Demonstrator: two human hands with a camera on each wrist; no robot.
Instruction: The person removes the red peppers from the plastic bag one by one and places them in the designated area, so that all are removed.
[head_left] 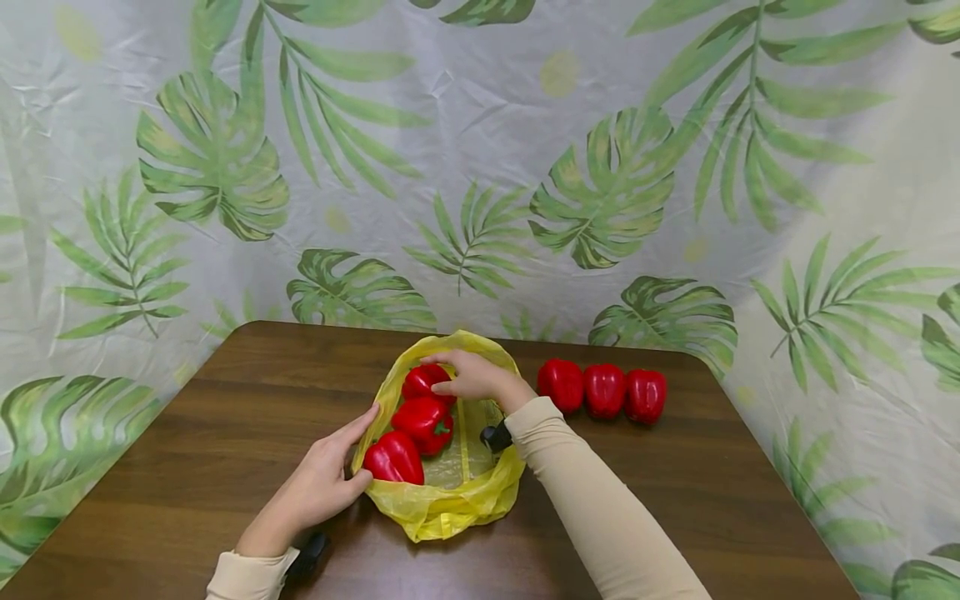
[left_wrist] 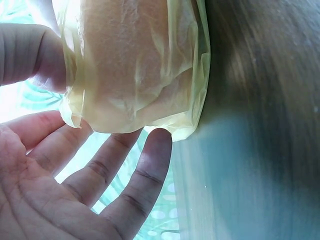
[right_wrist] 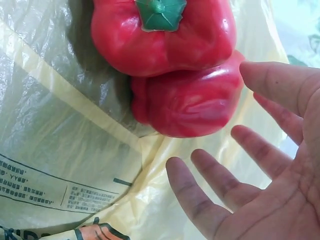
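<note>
A yellow plastic bag (head_left: 480, 498) lies with its mouth spread wide, holding three red bell peppers along its left side. My left hand (head_left: 321, 482) rests against the bag's left rim, its fingers fairly straight in the left wrist view and touching the yellow film (left_wrist: 135, 65). Inside the bag, my right hand (head_left: 474, 377) is over the farthest pepper (head_left: 422, 379). Its fingers (right_wrist: 192, 187) are spread around that pepper (right_wrist: 190, 102) in the right wrist view. The middle pepper (head_left: 420, 423) shows a green stem; the nearest pepper (head_left: 395, 458) sits by my left thumb.
Three more red bell peppers stand in a row right of the bag: a left one (head_left: 560, 385), a middle one (head_left: 604, 391) and a right one (head_left: 645, 396). All sit on a brown wooden table (head_left: 247, 400). Behind it hangs a leaf-patterned cloth (head_left: 480, 150).
</note>
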